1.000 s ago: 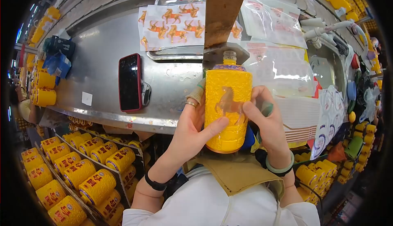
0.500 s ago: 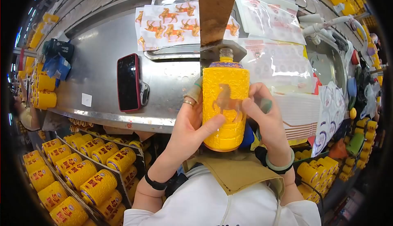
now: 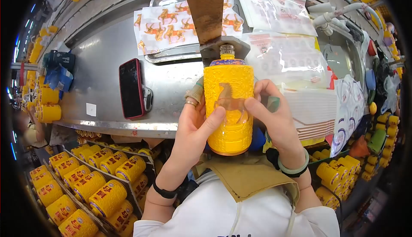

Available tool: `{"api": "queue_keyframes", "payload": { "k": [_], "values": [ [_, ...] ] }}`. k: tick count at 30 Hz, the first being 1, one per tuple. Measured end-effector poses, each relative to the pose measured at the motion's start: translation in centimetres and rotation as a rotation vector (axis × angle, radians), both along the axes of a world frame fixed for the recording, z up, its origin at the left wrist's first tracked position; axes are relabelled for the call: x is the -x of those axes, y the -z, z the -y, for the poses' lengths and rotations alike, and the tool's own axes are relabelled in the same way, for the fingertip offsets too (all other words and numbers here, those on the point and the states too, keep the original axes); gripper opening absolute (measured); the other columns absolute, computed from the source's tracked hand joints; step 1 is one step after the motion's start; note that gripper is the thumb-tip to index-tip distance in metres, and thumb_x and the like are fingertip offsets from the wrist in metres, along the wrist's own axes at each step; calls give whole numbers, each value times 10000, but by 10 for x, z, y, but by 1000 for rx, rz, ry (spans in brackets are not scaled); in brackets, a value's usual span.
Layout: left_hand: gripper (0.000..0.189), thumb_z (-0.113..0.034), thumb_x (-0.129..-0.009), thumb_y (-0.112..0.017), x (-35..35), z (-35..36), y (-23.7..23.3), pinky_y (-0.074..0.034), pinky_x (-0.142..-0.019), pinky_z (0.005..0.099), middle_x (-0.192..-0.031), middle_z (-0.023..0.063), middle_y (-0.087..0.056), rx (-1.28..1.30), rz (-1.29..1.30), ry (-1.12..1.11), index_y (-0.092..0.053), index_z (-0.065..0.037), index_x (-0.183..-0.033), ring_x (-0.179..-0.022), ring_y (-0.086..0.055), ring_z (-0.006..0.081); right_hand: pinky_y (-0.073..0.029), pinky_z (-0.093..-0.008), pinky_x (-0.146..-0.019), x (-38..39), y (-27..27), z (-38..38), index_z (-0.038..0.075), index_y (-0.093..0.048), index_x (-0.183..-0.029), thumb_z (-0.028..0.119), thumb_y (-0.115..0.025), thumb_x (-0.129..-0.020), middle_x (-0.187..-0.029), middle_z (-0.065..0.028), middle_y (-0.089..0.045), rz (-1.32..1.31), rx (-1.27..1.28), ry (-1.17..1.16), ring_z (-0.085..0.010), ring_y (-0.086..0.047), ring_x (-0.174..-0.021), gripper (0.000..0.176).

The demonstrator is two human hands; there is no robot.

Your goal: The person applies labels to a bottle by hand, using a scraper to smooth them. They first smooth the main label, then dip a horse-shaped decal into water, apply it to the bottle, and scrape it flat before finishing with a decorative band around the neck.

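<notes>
Single head view, fisheye, facing forward-down, close over steel bench.

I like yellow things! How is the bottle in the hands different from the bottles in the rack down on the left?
The held bottle stands upright between the left hand and right hand; the rack bottles lie on their sides. The held bottle shows a brown horse; the rack bottles show red writing. Both are yellow.

Bright even light, heavy fisheye warp, dark vignetted corners.
</notes>
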State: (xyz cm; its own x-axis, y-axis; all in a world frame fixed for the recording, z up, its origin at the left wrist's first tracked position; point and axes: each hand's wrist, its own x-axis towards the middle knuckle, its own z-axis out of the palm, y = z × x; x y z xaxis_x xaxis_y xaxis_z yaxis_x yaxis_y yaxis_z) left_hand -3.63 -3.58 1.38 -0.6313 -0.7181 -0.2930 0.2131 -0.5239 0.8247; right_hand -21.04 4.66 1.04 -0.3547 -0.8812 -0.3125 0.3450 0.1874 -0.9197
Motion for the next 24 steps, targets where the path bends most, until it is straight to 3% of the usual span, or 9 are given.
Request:
{"api": "queue_keyframes", "payload": {
  "k": [12,20,24],
  "values": [
    [689,-96,-1024,-648,1,-1,-2,-348,-1206,390,-1544,143,-452,-14,-8,5,-267,19,-1588,-1432,-449,225,-428,-212,-792,1,0,0,78,-563,-1078,132,-770,-952,-922,50,-478,16,10,-7,-51,-500,-868,249],
    [662,-157,-1029,-650,0,1,0,-349,-1196,406,-1519,154,-485,-19,40,-31,-314,30,-1567,-1412,-475,236,-405,-228,-710,7,2,0,83,-602,-1030,206,-626,-1056,-843,50,-547,166,0,17,-55,-482,-763,128],
    [623,-165,-1047,-626,2,3,-2,-366,-1184,398,-1502,158,-506,-19,68,-9,-328,31,-1558,-1402,-486,230,-420,-229,-741,7,2,0,79,-597,-1028,206,-648,-1045,-855,48,-548,181,1,11,-56,-496,-784,137]
  ]
}}
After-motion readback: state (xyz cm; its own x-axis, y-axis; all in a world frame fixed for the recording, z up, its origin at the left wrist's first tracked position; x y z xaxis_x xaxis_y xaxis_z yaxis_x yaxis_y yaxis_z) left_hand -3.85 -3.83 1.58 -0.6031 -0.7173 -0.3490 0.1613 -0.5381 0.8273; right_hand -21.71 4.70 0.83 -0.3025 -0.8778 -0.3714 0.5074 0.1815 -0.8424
